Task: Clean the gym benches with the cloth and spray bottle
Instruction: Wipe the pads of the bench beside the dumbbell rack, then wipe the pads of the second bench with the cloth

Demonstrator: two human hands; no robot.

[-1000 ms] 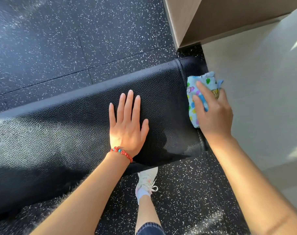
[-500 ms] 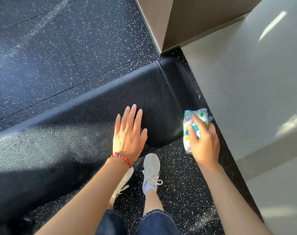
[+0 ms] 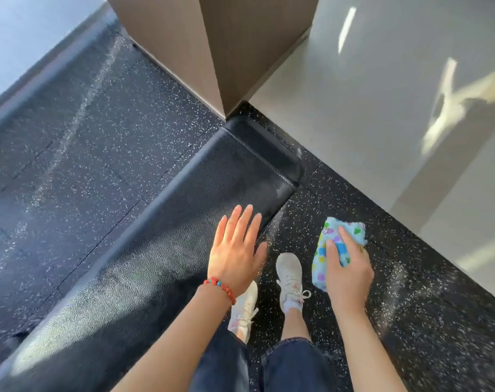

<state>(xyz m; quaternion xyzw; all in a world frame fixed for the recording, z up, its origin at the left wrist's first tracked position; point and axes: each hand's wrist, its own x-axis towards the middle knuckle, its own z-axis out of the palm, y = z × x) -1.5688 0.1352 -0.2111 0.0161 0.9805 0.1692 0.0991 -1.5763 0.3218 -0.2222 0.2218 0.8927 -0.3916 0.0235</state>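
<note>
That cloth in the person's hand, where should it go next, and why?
Probably back onto the bench. The right hand holds the cloth over the speckled floor, off the pad, while the left hand is spread flat at the pad's near edge. No spray bottle is in view, so wiping seems likeliest.

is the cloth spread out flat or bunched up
Bunched up: the cloth is a folded wad gripped in the right hand, off the bench, over the floor.
</note>
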